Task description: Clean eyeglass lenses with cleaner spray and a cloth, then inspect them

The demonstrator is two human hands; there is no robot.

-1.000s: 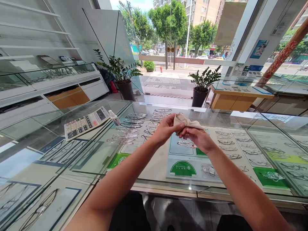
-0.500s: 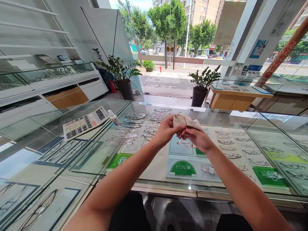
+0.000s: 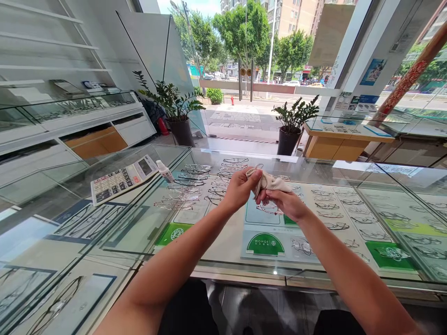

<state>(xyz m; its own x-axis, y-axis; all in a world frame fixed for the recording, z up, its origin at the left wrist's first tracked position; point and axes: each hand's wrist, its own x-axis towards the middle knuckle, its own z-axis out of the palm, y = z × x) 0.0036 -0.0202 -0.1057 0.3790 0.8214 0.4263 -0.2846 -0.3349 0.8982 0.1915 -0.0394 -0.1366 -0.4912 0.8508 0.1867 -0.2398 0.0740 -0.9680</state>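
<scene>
"Where is the cloth (image 3: 281, 185) held?"
"Above the glass counter (image 3: 223, 237), pinched by left hand (image 3: 240, 188) and right hand (image 3: 288, 203), around partly hidden glasses (image 3: 259, 166)."
"Handling?"
"Cloth is judged soft; glasses light, easily bent, best gripped by the rim."

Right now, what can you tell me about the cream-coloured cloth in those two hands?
The cream-coloured cloth looks like soft, thin fabric, bunched into creases rather than spread flat. The left hand grips one end, its thumb on top; the right hand holds it from below, with a loose fold lying toward the right. It is held above the clear glass counter. A thin, curved wire-like rim, perhaps of eyeglasses, shows at its top. Its underside is hidden.
</scene>
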